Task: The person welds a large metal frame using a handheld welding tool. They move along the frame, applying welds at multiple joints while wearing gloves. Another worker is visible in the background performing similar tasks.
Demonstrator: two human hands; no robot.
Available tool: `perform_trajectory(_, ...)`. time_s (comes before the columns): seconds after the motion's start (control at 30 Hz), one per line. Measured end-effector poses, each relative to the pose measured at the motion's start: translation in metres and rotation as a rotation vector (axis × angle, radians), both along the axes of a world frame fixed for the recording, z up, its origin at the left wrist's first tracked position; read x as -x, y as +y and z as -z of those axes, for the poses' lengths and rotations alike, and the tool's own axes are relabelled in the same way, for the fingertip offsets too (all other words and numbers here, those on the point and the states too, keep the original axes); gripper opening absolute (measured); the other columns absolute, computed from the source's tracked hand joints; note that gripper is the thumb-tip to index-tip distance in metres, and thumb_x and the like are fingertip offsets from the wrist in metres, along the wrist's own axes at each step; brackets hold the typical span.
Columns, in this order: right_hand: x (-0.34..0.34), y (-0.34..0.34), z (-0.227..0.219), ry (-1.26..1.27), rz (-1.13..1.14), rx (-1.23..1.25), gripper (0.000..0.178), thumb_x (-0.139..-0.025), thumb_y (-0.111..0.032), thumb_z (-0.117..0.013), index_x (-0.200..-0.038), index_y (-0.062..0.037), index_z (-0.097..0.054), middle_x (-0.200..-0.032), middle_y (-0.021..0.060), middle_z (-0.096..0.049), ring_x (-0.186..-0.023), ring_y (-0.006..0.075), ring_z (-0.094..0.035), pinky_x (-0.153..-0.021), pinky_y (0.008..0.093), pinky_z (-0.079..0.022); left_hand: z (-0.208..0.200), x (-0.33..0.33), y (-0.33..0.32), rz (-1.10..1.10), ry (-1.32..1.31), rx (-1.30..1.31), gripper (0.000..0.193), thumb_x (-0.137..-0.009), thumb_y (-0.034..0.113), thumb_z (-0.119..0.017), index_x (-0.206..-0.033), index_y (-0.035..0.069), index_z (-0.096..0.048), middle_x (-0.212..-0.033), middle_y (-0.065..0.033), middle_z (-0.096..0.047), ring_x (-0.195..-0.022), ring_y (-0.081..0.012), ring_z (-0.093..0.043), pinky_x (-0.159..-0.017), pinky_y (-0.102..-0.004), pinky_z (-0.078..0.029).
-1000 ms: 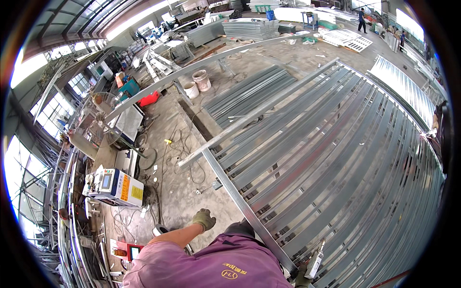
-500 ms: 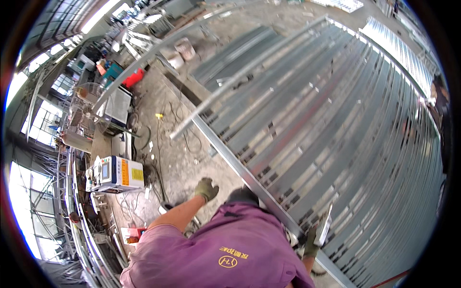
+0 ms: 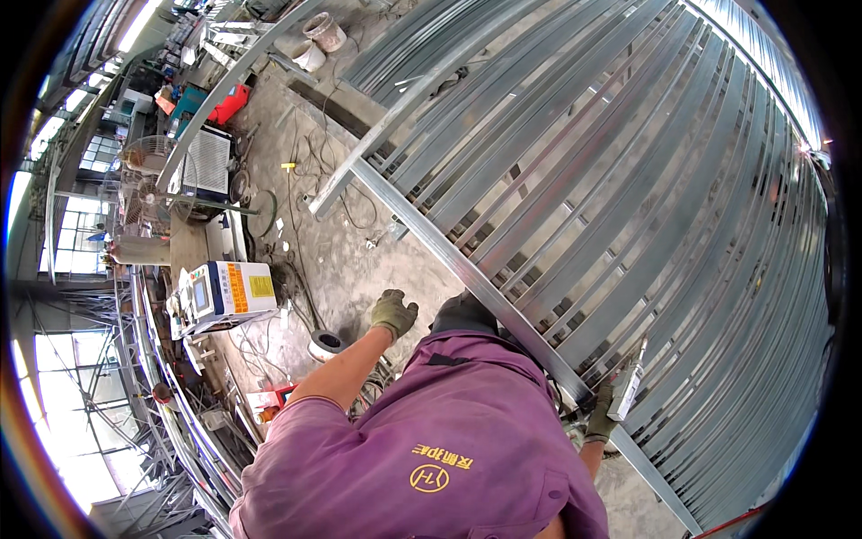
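Note:
My right hand (image 3: 600, 419), in an olive work glove, grips a white welding gun (image 3: 626, 393) with a slim tip. It is beside the near rail (image 3: 485, 286) of a large metal frame, with the gun over the slats. Many long grey metal slats (image 3: 620, 216) run side by side across this frame. My left hand (image 3: 393, 313), gloved alike, hangs over the floor to the left of the rail. Its fingers are apart and slightly bent, with nothing in them. The palm side of my right hand is hidden.
A white and blue machine (image 3: 228, 295) with a small screen stands at left. Cables and a dark ring-shaped roll (image 3: 326, 344) lie on the concrete floor. Farther off are a fan (image 3: 144, 175), a red object (image 3: 230, 104) and two buckets (image 3: 324, 32). A rail end (image 3: 319, 208) juts out leftward.
The view has shifted, and the frame now reaches higher and looks sharper. My left hand sits a little higher in the picture, still apart from everything. The right hand keeps hold of the welding gun.

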State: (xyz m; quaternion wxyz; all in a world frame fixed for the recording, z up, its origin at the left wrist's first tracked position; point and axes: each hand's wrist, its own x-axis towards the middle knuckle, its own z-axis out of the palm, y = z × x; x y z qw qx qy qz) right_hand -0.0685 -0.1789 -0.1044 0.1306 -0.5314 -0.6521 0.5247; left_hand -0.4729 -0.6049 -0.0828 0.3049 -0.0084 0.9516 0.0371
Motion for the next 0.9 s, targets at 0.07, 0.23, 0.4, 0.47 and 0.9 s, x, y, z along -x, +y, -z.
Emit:
perform_trajectory(0.07, 0.003, -0.001, 0.000, -0.011, -0.003, 0.007, 0.040, -0.104, -0.017, -0.069, -0.142, -0.0028, -0.066, -0.128, 0.0097, -0.073, -0.114, 0.0217, -0.071, -0.098, 0.0389, -0.060, 0.007, 0.005, -0.006, -0.015, -0.006, -0.006, 0.065, -0.097, 0.048, -0.071, -0.145, 0.004, -0.067, -0.157, -0.0223, -0.060, -0.144, -0.0396, -0.059, -0.120, -0.0480, -0.049)
perform_trajectory(0.23, 0.013, -0.006, 0.002, -0.036, -0.007, 0.012, 0.040, -0.105, -0.016, -0.068, -0.143, -0.0030, -0.066, -0.130, 0.0095, -0.073, -0.115, 0.0218, -0.070, -0.098, 0.0389, -0.060, 0.014, 0.035, -0.008, -0.025, -0.030, 0.003, 0.065, -0.096, 0.047, -0.074, -0.142, 0.001, -0.069, -0.155, -0.0244, -0.062, -0.142, -0.0401, -0.060, -0.122, -0.0454, -0.048)
perform_trajectory(0.4, 0.030, -0.010, 0.005, -0.062, -0.023, 0.021, 0.040, -0.106, -0.016, -0.068, -0.144, -0.0032, -0.065, -0.131, 0.0094, -0.073, -0.116, 0.0218, -0.070, -0.099, 0.0389, -0.060, 0.033, 0.064, -0.020, -0.016, -0.019, -0.023, 0.066, -0.096, 0.047, -0.074, -0.143, 0.000, -0.069, -0.155, -0.0255, -0.061, -0.142, -0.0414, -0.061, -0.121, -0.0460, -0.049)
perform_trajectory(0.47, 0.043, -0.011, 0.008, -0.068, -0.036, 0.023, 0.040, -0.106, -0.015, -0.067, -0.144, -0.0033, -0.065, -0.131, 0.0093, -0.072, -0.117, 0.0219, -0.070, -0.099, 0.0389, -0.060, 0.031, 0.079, -0.021, -0.025, -0.041, -0.020, 0.067, -0.097, 0.048, -0.074, -0.144, 0.000, -0.068, -0.155, -0.0253, -0.061, -0.143, -0.0413, -0.061, -0.121, -0.0459, -0.049)
perform_trajectory(0.9, 0.059, -0.068, 0.076, -0.280, -0.404, -0.284, 0.040, -0.108, -0.014, -0.065, -0.146, -0.0039, -0.064, -0.135, 0.0090, -0.072, -0.119, 0.0220, -0.069, -0.101, 0.0389, -0.060, 0.132, 0.120, -0.185, 0.050, 0.171, -0.128, 0.060, -0.094, 0.044, -0.074, -0.128, -0.005, -0.075, -0.133, -0.0325, -0.073, -0.124, -0.0454, -0.070, -0.107, -0.0529, -0.056)
